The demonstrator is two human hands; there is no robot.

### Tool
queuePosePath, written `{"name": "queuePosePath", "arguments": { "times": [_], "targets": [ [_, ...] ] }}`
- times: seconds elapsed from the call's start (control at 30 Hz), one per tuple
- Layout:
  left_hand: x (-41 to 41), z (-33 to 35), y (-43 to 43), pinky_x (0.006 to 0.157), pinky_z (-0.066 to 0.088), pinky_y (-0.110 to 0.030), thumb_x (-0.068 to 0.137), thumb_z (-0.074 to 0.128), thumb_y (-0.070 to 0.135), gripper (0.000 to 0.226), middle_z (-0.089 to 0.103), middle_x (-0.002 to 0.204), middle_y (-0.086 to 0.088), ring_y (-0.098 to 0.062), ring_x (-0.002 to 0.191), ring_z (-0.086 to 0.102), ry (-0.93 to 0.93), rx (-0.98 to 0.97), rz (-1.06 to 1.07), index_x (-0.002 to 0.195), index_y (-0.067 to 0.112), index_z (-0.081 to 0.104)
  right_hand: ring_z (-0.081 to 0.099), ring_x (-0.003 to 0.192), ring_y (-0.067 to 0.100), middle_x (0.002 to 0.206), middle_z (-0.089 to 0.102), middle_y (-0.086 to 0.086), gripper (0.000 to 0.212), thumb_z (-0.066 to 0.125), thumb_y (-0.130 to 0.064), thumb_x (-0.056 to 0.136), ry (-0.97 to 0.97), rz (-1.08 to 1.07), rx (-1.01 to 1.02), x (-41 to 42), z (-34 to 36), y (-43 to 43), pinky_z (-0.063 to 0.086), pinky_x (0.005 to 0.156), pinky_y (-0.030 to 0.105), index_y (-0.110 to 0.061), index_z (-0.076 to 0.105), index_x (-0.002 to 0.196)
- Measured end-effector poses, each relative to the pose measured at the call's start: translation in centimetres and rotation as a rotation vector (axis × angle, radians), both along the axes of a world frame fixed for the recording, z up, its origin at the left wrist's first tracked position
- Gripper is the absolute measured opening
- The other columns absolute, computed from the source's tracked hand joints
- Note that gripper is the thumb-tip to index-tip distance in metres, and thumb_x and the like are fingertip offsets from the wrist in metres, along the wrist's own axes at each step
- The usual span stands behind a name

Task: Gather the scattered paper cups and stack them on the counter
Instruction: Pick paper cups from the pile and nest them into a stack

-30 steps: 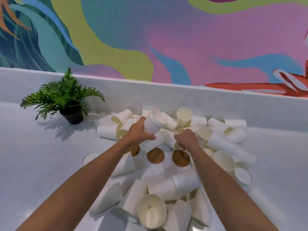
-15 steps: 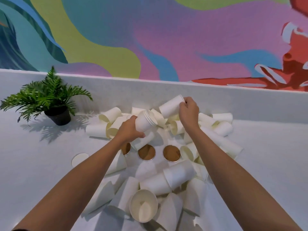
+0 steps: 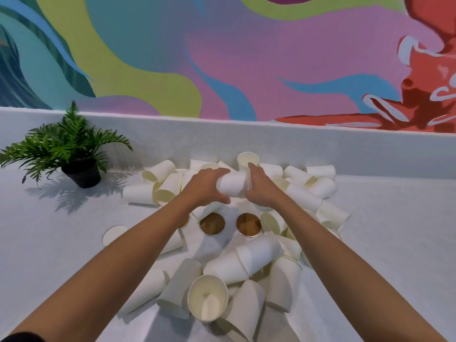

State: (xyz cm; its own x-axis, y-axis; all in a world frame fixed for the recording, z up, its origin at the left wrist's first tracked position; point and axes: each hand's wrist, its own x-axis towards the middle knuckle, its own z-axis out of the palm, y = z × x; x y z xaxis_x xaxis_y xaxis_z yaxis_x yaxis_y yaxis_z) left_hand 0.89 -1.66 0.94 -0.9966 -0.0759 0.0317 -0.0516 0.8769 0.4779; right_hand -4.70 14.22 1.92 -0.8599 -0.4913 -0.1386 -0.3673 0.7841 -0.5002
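Many white paper cups lie tumbled in a pile [image 3: 229,265] on the white counter [image 3: 49,255], most on their sides. Above the pile's far half I hold a short nested stack of cups [image 3: 232,186] sideways between both hands. My left hand [image 3: 206,187] grips the stack's closed end. My right hand [image 3: 262,187] grips the rim end, fingers over the top and thumb below. One cup [image 3: 247,159] stands open-mouthed just behind my hands. Another cup [image 3: 207,299] near me faces its mouth up at the camera.
Two round brown-topped cups [image 3: 212,224] [image 3: 248,224] stand in the pile's middle. A small potted fern [image 3: 81,169] sits at the left by the low white back wall [image 3: 370,149]. A flat white disc [image 3: 114,234] lies left of the pile. A painted mural rises behind.
My right hand lifted a cup from the back of the pile and brought it to the stack in my left hand. Both hands now meet on the stack.
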Motion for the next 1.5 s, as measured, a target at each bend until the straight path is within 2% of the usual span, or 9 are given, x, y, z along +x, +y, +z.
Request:
{"name": "queuePosePath", "arguments": {
  "times": [0.13, 0.23, 0.33, 0.6, 0.87, 1.13, 1.23, 1.37, 1.5],
  "targets": [
    [-0.3, 1.5, 1.3, 0.084, 0.042, -0.028, 0.065, 0.085, 0.040, 0.073, 0.064, 0.123, 0.000, -0.019, 0.106, 0.056, -0.031, -0.095, -0.098, 0.130, 0.027, 0.057, 0.046, 0.122, 0.027, 0.139, 0.035, 0.008, 0.093, 0.077, -0.030, 0.073, -0.014, 0.141, 0.022, 0.1, -1.0, 1.4, 0.046, 0.098, 0.039, -0.019, 0.023, 0.148],
    [-0.4, 2.0, 2.3, 0.074, 0.037, -0.025, 0.065, 0.085, 0.039, 0.068, 0.065, 0.115, -0.002, -0.018, 0.098, 0.055, -0.025, -0.088, -0.140, 0.125, 0.023, 0.058, 0.054, 0.103, 0.023, 0.118, 0.050, 0.002, 0.077, 0.081, -0.038, 0.065, -0.038, 0.143, 0.013, 0.1, -2.0, 2.1, 0.052, 0.086, 0.039, -0.020, 0.045, 0.130],
    [-0.5, 1.3, 3.0, 0.079, 0.044, -0.027, 0.068, 0.085, 0.035, 0.069, 0.062, 0.124, -0.002, -0.021, 0.105, 0.057, -0.004, 0.035, -0.118, 0.128, 0.022, 0.053, 0.060, 0.096, 0.022, 0.108, 0.062, 0.001, 0.061, 0.082, -0.033, 0.065, -0.105, 0.133, -0.097, 0.4, -2.9, 2.6, 0.053, 0.085, 0.041, -0.021, 0.053, 0.117],
    [-0.6, -0.7, 4.1, 0.088, 0.047, -0.032, 0.076, 0.079, 0.030, 0.062, 0.061, 0.126, -0.004, -0.020, 0.107, 0.057, -0.051, 0.111, -0.158, 0.131, 0.020, 0.052, 0.060, 0.101, 0.020, 0.113, 0.064, -0.003, 0.080, 0.081, -0.041, 0.065, -0.134, 0.057, -0.040, 0.3, -5.7, 3.6, 0.051, 0.090, 0.039, -0.029, 0.041, 0.133],
    [-1.3, -1.6, 5.1, 0.082, 0.042, -0.027, 0.077, 0.078, 0.028, 0.056, 0.058, 0.122, -0.003, -0.017, 0.101, 0.053, -0.053, 0.068, -0.200, 0.127, 0.020, 0.055, 0.058, 0.110, 0.023, 0.116, 0.066, -0.005, 0.087, 0.074, -0.060, 0.061, -0.084, 0.006, 0.059, -0.4, -7.0, 4.1, 0.040, 0.101, 0.050, -0.037, 0.036, 0.136],
    [-1.3, -1.2, 5.4, 0.088, 0.047, -0.034, 0.076, 0.079, 0.028, 0.057, 0.058, 0.122, -0.003, -0.019, 0.105, 0.055, -0.034, 0.104, -0.211, 0.127, 0.020, 0.055, 0.062, 0.100, 0.020, 0.106, 0.069, -0.005, 0.086, 0.072, -0.058, 0.054, -0.102, -0.009, -0.038, -0.5, -6.9, 4.7, 0.050, 0.091, 0.046, -0.036, 0.042, 0.132],
    [-1.2, -1.1, 5.6, 0.091, 0.047, -0.035, 0.075, 0.080, 0.028, 0.064, 0.057, 0.125, -0.003, -0.020, 0.109, 0.054, -0.038, 0.118, -0.198, 0.132, 0.021, 0.050, 0.063, 0.097, 0.021, 0.104, 0.068, -0.002, 0.078, 0.079, -0.043, 0.058, -0.119, -0.012, -0.104, -0.6, -6.8, 4.8, 0.052, 0.088, 0.046, -0.031, 0.046, 0.128],
    [-0.9, -1.5, 5.4, 0.091, 0.043, -0.029, 0.075, 0.080, 0.025, 0.071, 0.054, 0.130, -0.004, -0.021, 0.116, 0.052, -0.086, 0.086, -0.194, 0.136, 0.018, 0.045, 0.062, 0.100, 0.023, 0.111, 0.066, 0.001, 0.084, 0.082, -0.038, 0.062, -0.125, 0.008, -0.059, -0.3, -7.3, 4.0, 0.052, 0.090, 0.043, -0.025, 0.040, 0.134],
    [-0.8, -2.1, 4.8, 0.092, 0.046, -0.034, 0.077, 0.077, 0.026, 0.062, 0.056, 0.129, -0.004, -0.022, 0.112, 0.054, -0.103, 0.083, -0.163, 0.132, 0.018, 0.049, 0.062, 0.100, 0.020, 0.110, 0.066, -0.003, 0.076, 0.082, -0.044, 0.060, -0.114, 0.020, -0.007, -0.4, -8.0, 3.2, 0.052, 0.089, 0.040, -0.027, 0.048, 0.127]
  ]
}}
